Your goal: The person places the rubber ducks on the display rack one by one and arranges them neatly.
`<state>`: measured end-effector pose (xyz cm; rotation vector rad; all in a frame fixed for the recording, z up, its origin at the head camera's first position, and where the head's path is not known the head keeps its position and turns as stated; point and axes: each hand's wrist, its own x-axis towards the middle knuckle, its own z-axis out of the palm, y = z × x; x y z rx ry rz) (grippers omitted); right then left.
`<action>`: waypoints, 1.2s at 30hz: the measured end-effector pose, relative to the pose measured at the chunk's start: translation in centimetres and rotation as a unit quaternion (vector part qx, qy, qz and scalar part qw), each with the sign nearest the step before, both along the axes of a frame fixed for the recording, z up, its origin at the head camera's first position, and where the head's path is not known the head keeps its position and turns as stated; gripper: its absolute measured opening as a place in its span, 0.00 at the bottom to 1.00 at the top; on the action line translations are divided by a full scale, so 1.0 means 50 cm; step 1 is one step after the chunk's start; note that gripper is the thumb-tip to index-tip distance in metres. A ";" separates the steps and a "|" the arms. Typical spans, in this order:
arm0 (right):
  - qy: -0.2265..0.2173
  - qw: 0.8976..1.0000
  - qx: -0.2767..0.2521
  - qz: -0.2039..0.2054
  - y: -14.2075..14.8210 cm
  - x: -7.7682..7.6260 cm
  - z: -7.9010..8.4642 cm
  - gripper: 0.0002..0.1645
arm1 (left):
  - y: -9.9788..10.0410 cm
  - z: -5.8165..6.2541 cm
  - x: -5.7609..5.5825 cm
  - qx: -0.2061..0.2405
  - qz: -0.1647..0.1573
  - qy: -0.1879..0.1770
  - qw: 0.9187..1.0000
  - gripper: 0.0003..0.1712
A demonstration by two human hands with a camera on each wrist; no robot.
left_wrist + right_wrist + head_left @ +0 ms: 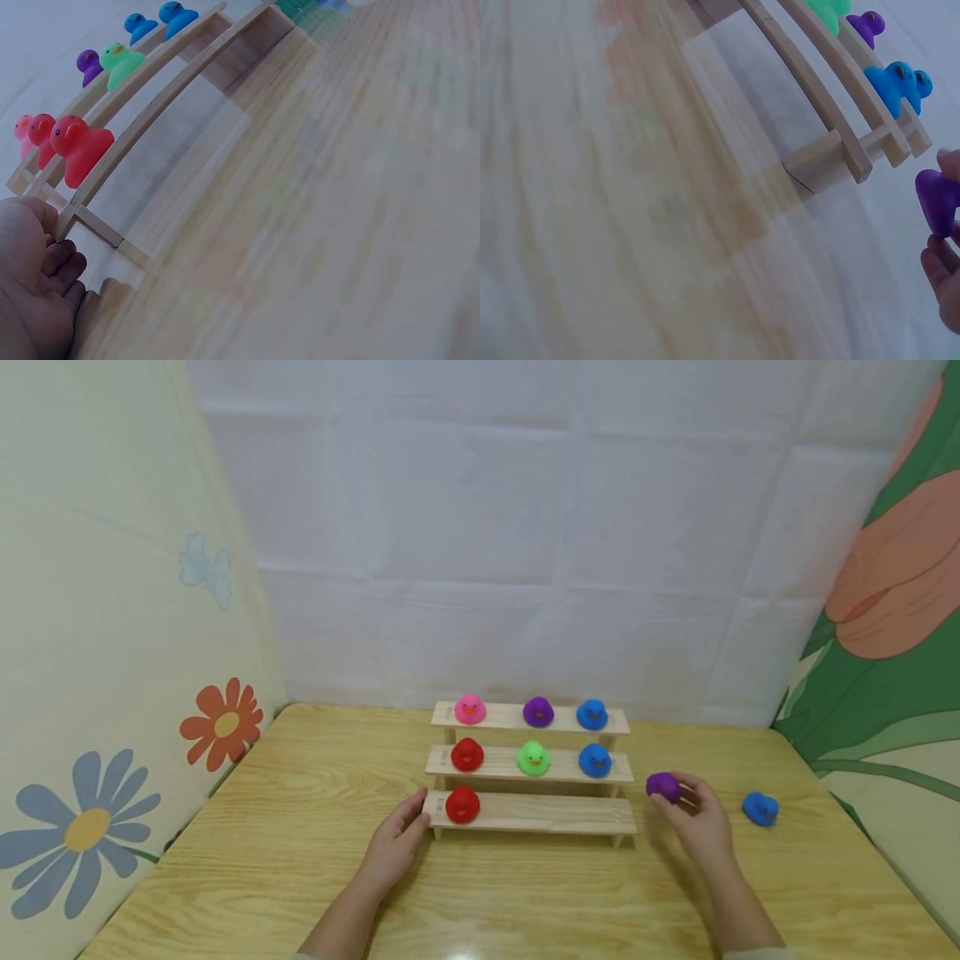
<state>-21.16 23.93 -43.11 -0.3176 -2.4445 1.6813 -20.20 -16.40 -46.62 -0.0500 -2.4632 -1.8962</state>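
A three-tier wooden display stand stands on the table. My left hand grips the left end of its lowest tier, thumb and fingers at the board's edge in the left wrist view. Just beyond the stand's right end, my right hand pinches a purple rubber duck between thumb and fingers. One red duck sits at the left of the bottom tier. On the middle tier are a red duck, a green duck and a blue duck.
The top tier bears a pink duck, a purple duck and a blue duck. Another blue duck lies on the wooden table, right of my right hand. A white cloth hangs behind, with printed cloths at both sides.
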 end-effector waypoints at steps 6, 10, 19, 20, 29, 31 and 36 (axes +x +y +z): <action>0.015 1.000 -0.012 0.005 -0.014 0.004 0.003 0.32 | -0.001 -0.001 0.000 -0.002 0.002 -0.002 1.000 0.28; 0.029 0.999 -0.010 0.012 -0.024 0.007 0.005 0.31 | -0.002 -0.003 -0.001 0.002 -0.002 0.002 1.000 0.28; 0.080 0.996 -0.014 0.042 -0.050 0.008 0.002 0.30 | -0.001 -0.005 -0.003 0.003 0.002 0.003 1.000 0.28; 0.086 0.995 -0.013 0.044 -0.053 0.009 0.002 0.29 | -0.001 -0.005 -0.003 0.003 0.003 0.005 1.000 0.28; 0.092 0.993 -0.006 0.070 -0.083 0.012 0.003 0.29 | -0.001 -0.003 -0.002 0.006 -0.003 0.009 1.000 0.28; 0.096 0.993 -0.012 0.075 -0.092 0.012 0.003 0.29 | -0.001 -0.003 -0.001 0.005 -0.002 0.009 1.000 0.28; 0.089 0.991 -0.028 0.091 -0.115 0.013 0.002 0.29 | -0.001 -0.002 -0.001 0.005 -0.003 0.010 1.000 0.28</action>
